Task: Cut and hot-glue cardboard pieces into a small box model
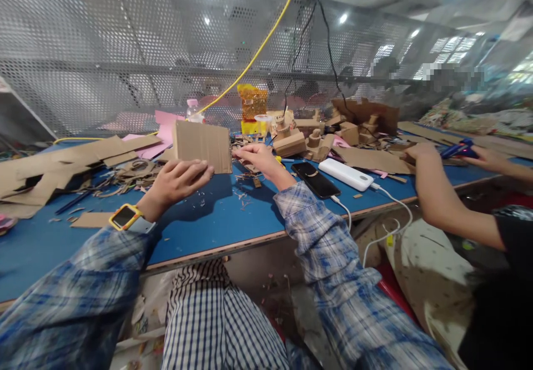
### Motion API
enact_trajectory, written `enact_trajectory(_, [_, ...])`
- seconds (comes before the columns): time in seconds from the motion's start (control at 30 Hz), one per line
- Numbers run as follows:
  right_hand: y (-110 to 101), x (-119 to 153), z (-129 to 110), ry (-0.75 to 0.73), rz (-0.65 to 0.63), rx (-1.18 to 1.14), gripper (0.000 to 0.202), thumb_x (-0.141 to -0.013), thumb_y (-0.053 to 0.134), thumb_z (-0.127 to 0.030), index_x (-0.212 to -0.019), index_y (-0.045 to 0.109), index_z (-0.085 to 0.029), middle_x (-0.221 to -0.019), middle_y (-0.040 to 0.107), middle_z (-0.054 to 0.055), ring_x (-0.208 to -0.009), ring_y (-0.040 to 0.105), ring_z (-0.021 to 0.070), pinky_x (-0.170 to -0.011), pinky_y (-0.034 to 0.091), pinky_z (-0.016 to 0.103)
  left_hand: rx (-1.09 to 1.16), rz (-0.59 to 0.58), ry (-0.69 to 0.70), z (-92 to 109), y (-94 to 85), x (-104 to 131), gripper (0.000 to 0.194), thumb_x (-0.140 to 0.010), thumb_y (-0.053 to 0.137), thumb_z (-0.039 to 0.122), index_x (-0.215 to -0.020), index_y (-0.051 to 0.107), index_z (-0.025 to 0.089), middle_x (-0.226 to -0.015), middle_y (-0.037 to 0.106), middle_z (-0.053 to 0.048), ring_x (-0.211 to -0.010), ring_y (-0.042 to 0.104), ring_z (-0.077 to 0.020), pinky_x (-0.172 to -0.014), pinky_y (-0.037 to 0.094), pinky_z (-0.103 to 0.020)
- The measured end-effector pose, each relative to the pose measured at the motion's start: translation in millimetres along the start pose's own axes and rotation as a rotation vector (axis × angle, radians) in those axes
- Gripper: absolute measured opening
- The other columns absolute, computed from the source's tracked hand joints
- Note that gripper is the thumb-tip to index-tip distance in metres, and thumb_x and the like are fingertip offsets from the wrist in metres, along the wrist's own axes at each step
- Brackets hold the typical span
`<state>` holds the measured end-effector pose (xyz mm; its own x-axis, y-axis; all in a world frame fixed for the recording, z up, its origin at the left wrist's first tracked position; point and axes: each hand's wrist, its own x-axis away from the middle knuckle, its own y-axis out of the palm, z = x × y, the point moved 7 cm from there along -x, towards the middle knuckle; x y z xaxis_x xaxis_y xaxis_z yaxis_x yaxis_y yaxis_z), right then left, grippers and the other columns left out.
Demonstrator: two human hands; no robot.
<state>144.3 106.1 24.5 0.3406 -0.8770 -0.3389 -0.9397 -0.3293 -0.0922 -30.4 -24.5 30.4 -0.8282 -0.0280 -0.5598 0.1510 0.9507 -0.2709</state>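
Here's the card (204,143), upright over the blue table (254,223)! The left hand (177,185) sits at its lower edge, grip impossible to tell; the right hand (264,162) bunches its fingertips by the right edge, 1 phone (318,182) near that wrist.

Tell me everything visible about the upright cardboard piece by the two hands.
The cardboard piece is brown, flat and roughly rectangular, with faint upright lines that look like corrugation. It stands on edge above the blue tabletop, broad face towards the camera. The left hand's fingers cross its lower left part; the right hand's fingertips are at its right edge, though contact there is unclear. Whether its lower edge touches the tabletop cannot be told.
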Motion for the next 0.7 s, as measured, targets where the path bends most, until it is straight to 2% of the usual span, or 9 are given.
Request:
enact_trajectory(0.1, [-1.3, -0.7, -0.7, -0.019, 0.009, 0.05, 0.01, -0.076, 0.077, -0.022, -0.069, 0.074, -0.016, -0.064, 0.068, -0.001, -0.058, 0.052, 0.0085, -0.06, 0.041, 0.022, -0.017, -0.019, 0.029, 2.5, 1.9, 0.2, 0.031, -0.094, 0.058, 0.009, -0.12, 0.065, 0.025, -0.104, 0.076, -0.006, -0.095, 0.069, -0.0176, -0.075, 0.048, -0.029])
enact_trajectory(0.27, [-1.6, -2.7, -2.0, -0.067, 0.047, 0.127, 0.011, -0.073, 0.073, -0.016, -0.063, 0.068, -0.016, -0.059, 0.06, -0.004, -0.058, 0.049, 0.009, -0.061, 0.038, 0.024, 0.085, -0.152, -0.016, 1.2, 17.0, 7.6, 0.037, -0.094, 0.058, 0.013, -0.127, 0.063, 0.03, -0.111, 0.075, -0.007, -0.097, 0.07, -0.0186, -0.078, 0.051, -0.031])
enact_trajectory(0.43, [-3.8, -2.3, -4.6, -0.072, 0.056, 0.134, 0.016, -0.072, 0.069, -0.015, -0.058, 0.062, -0.017, -0.057, 0.054, -0.005, -0.057, 0.045, 0.0084, -0.059, 0.037, 0.023, 0.196, -0.153, -0.05, -0.3, 18.6, 8.4, 0.043, -0.093, 0.06, 0.011, -0.131, 0.061, 0.032, -0.117, 0.074, -0.007, -0.101, 0.07, -0.0197, -0.08, 0.05, -0.032])
enact_trajectory(0.6, [-27.0, -1.7, -5.0, -0.028, 0.218, -0.034, 0.021, -0.083, 0.057, -0.017, -0.062, 0.057, -0.019, -0.067, 0.058, -0.002, -0.067, 0.055, 0.01, -0.061, 0.043, 0.021, 0.203, -0.124, -0.073, -2.9, 19.3, 11.4, 0.043, -0.095, 0.058, 0.011, -0.134, 0.06, 0.031, -0.118, 0.073, -0.008, -0.103, 0.068, -0.0209, -0.08, 0.048, -0.033])
enact_trajectory(0.7, [-26.8, -2.7, -3.5, -0.016, 0.219, -0.04, 0.028, -0.089, 0.05, -0.017, -0.062, 0.051, -0.02, -0.067, 0.056, -0.001, -0.069, 0.057, 0.0111, -0.06, 0.043, 0.021, 0.283, -0.141, -0.133, -6.7, 24.5, 16.1, 0.046, -0.096, 0.057, 0.013, -0.138, 0.058, 0.033, -0.122, 0.071, -0.009, -0.106, 0.067, -0.0227, -0.084, 0.048, -0.037])
